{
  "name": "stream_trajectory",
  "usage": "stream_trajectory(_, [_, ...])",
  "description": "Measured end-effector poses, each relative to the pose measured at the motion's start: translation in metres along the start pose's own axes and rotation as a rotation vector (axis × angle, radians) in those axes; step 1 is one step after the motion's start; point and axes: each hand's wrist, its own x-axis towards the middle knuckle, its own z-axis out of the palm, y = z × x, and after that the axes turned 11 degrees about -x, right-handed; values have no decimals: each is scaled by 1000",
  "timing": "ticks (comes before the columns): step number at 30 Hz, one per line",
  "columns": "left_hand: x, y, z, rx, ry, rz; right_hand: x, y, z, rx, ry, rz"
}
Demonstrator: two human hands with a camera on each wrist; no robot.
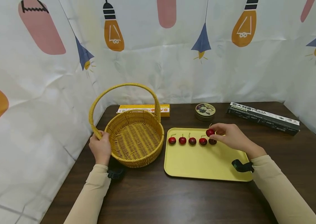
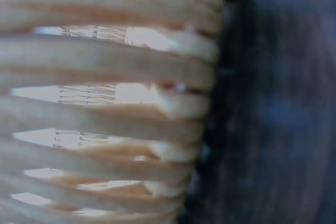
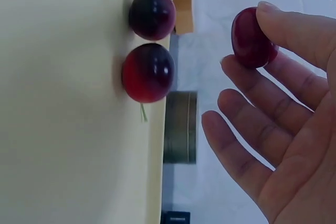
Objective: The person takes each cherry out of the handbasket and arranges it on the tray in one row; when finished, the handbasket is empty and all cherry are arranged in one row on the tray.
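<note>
My left hand (image 1: 100,148) grips the yellow wicker basket (image 1: 158,155) at its left side, where the tall handle (image 1: 128,84) meets the rim. Pale strands of the basket's weave (image 2: 105,61) fill much of the left wrist view, close up and blurred. Between thumb and fingertips, my right hand (image 1: 232,137) pinches a dark red cherry (image 3: 252,38), raised above the yellow tray (image 1: 202,163). Several more cherries (image 1: 192,141) lie in a row along the tray's far side, stems attached. The rightmost one (image 1: 212,142) is partly covered by my right hand in the head view.
Behind the basket lies a yellow-orange box (image 1: 164,109). A round tin (image 1: 205,112) stands beyond the tray, with a long black pasta box (image 1: 264,118) to its right. A printed white curtain (image 1: 158,68) encloses the dark wooden table (image 1: 174,199) at the back and sides.
</note>
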Motion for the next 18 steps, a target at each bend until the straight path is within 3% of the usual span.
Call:
stream_trajectory(13, [-1,-1,0,37,-3,12,-7,32,-14,9,12,82])
stream_trajectory(18, [-1,0,0,32,1,6,-10,45,-17,-1,-79,84])
